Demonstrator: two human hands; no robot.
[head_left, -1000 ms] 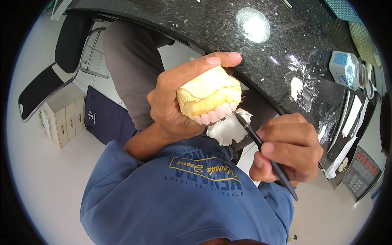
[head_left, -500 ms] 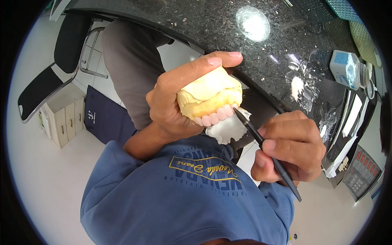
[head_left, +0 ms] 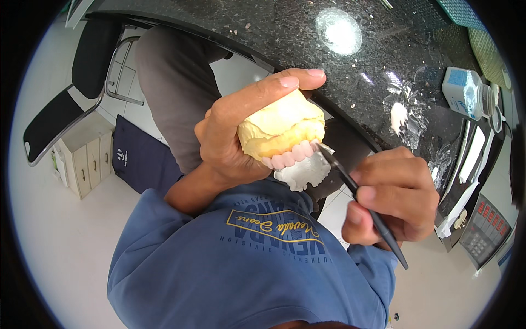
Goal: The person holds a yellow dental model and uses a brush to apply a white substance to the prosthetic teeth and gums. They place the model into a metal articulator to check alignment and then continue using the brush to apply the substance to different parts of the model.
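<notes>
The left hand point(head_left: 219, 134) is holding a yellow tooth model point(head_left: 282, 120); its fingers are curling over the top and around the left side; the model is hanging in the air over the person's lap, just past the edge of the dark, speckled table point(head_left: 274, 24); a row of pale pink teeth point(head_left: 290, 158) is running along the model's lower edge; a bumpy white piece point(head_left: 301, 174) is showing right under the teeth, and I cannot tell if it is touching them.

The right hand point(head_left: 394, 194) is pinching a thin dark tool point(head_left: 350, 183) like a pencil; the tool is slanting, with its tip pointing up and left at the right end of the teeth; I cannot tell if the tip is touching a tooth.

On the table, a smear of white stuff point(head_left: 400, 118) is lying to the right of the model; a bottle with a blue label point(head_left: 462, 90) is standing beyond it; on the left, a black chair point(head_left: 98, 55) is standing near a small cream cabinet point(head_left: 85, 162); a dark blue bag point(head_left: 139, 156) is resting beside the cabinet.
</notes>
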